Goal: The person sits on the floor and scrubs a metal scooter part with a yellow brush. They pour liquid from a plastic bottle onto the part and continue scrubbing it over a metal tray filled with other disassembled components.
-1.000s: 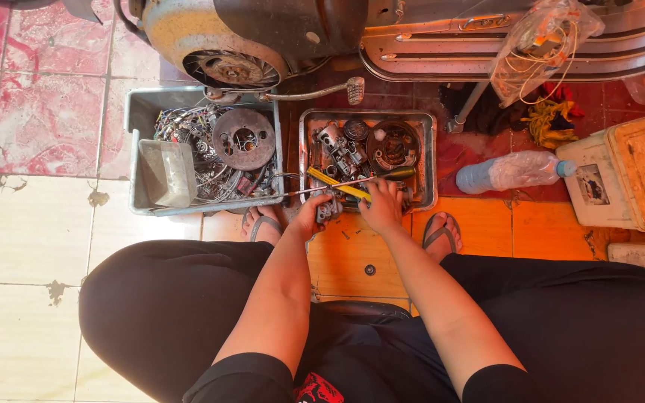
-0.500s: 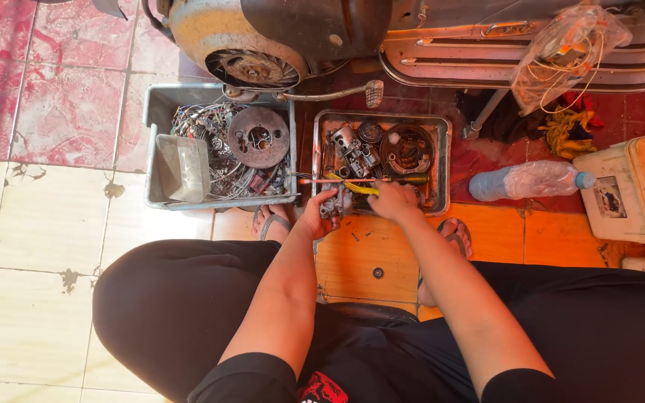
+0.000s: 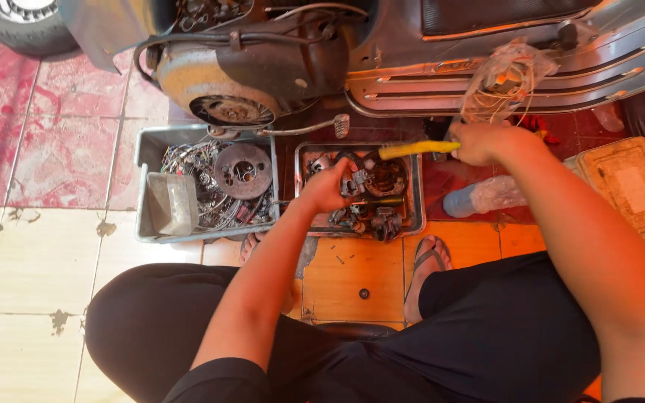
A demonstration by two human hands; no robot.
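Head view only.

Right hand [image 3: 487, 142] is closed around one end of a yellow-handled tool [image 3: 418, 149], probably a screwdriver or similar. The tool's long axis is near horizontal in frame, and the handle runs left from the fist toward the metal parts tray [image 3: 416, 195]. The working end is hidden inside the fist or behind it, so I can't tell the tip type. The tool is up off the tray, above its far right corner, likely lifted out for use.

Left hand [image 3: 328, 190] is over the same tray, fingers curled onto a small dark metal part [image 3: 352, 183], so it's gripping or pinching it. It looks like it's being picked out of the pile or steadied.

Left of that grip is a grey plastic bin [image 3: 145, 153] with a round rotor-like disc [image 3: 242, 171] and loose cables. Beyond both hands is a scooter on its side, its engine housing [image 3: 218, 82] facing the trays, so parts stay within arm's reach. Just right of the tray lies a plastic bottle [image 3: 479, 198] on its side. Below the right hand is a foot in a sandal [image 3: 428, 269] on the orange floor tile.
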